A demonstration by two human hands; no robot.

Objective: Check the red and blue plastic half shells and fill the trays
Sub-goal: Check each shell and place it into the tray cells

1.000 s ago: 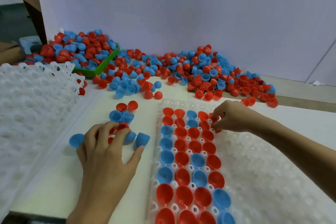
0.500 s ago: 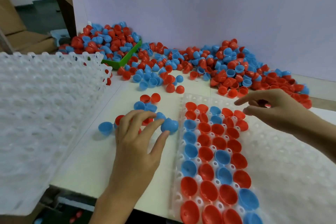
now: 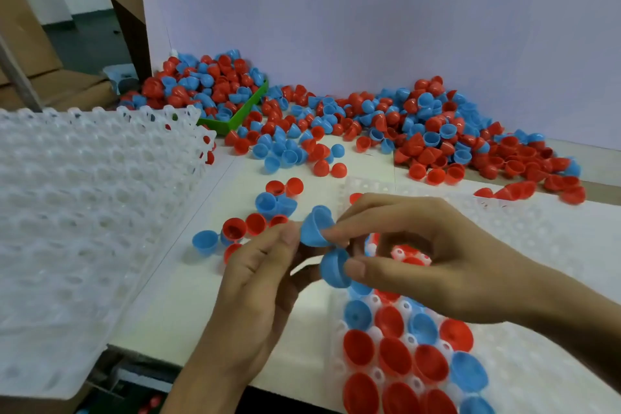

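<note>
The left hand [image 3: 265, 276] and the right hand [image 3: 426, 255] meet above the near end of the tray [image 3: 544, 245], each gripping a blue half shell. The left thumb and fingertips pinch the upper blue shell [image 3: 316, 225], which the right forefinger also touches on its rim. The right thumb and fingers curl round the lower blue shell [image 3: 334, 267], just at 6 o'clock of the upper one; the 2 shells sit nearly touching.

Under the hands, the tray holds red and blue shells [image 3: 396, 356] open side up in its left columns, running toward 6 o'clock; the cells toward 3 o'clock show only white plastic. At 9 o'clock of the hands a small loose group of shells [image 3: 242, 228] lies on the table [image 3: 161, 306], both colours mixed. Further out at 9 o'clock stands a stack of white trays [image 3: 84, 212]. At 12 o'clock a large heap of red and blue shells [image 3: 420, 124] spreads along the white back wall [image 3: 369, 10], and at 11 o'clock a green bin [image 3: 248, 104] is piled with more
</note>
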